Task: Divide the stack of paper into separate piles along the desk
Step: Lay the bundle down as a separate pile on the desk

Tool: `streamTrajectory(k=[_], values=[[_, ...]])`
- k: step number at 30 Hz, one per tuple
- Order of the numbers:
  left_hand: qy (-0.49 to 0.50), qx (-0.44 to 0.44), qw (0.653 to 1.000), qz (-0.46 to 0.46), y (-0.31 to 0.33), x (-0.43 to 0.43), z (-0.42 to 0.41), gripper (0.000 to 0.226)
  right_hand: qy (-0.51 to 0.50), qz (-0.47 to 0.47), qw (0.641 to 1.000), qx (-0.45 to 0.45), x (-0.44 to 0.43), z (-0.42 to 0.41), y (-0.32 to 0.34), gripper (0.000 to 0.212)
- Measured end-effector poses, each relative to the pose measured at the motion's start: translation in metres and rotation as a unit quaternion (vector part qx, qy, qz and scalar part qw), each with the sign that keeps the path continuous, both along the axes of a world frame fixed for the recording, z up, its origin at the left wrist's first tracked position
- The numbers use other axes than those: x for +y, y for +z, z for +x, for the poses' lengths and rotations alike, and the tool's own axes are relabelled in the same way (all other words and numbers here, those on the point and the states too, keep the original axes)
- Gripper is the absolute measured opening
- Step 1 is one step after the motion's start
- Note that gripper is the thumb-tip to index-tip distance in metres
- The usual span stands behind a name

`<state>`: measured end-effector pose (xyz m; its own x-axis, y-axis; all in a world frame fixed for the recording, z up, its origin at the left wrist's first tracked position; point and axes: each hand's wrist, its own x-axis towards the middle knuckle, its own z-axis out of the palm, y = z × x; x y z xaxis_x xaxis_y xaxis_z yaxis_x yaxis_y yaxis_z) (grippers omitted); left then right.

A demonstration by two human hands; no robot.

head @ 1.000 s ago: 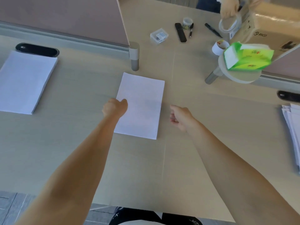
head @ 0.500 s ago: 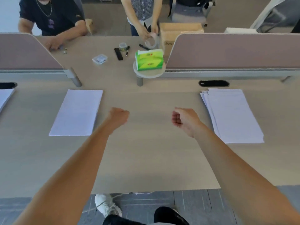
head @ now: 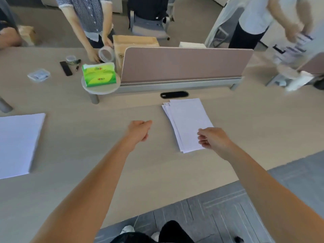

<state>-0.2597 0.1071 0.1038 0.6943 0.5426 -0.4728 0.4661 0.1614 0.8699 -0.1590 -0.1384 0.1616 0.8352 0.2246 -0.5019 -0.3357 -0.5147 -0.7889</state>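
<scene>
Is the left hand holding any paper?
No, the left hand is curled over the bare desk, apart from the fanned paper stack.

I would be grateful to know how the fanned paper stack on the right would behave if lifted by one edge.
The stack looks thin, so it would probably droop. Its sheets are already fanned, so they may slide apart on the desk.

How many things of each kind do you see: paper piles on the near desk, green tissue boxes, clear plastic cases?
Paper piles: 2
Green tissue boxes: 1
Clear plastic cases: 1
Total: 4
</scene>
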Motion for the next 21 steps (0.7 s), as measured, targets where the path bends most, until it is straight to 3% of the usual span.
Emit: streamTrajectory(k=[4,8,13,15,18,21], values=[[-0.012,0.022,0.996,-0.080,-0.007,-0.035,0.031,0.022,-0.028,-0.006,1.000,-0.007,-0.036,0.034,0.000,0.013],[-0.011,0.056,0.994,-0.093,-0.018,-0.054,0.071,0.023,-0.027,-0.016,0.999,-0.007,-0.060,0.090,-0.020,0.013],[0.065,0.097,0.987,-0.109,-0.042,-0.068,0.134,0.023,0.131,-0.150,0.975,-0.095,-0.068,0.178,-0.065,0.025],[0.087,0.115,0.983,-0.115,-0.053,-0.074,0.160,0.033,0.174,-0.172,0.965,-0.094,-0.068,0.209,-0.081,0.027],[0.119,0.178,0.972,-0.094,-0.070,-0.081,0.189,0.076,0.193,-0.183,0.961,-0.077,-0.060,0.250,-0.106,0.030],[0.136,0.194,0.966,-0.099,-0.083,-0.088,0.206,0.064,0.210,-0.205,0.955,-0.040,-0.051,0.276,-0.132,0.026]])
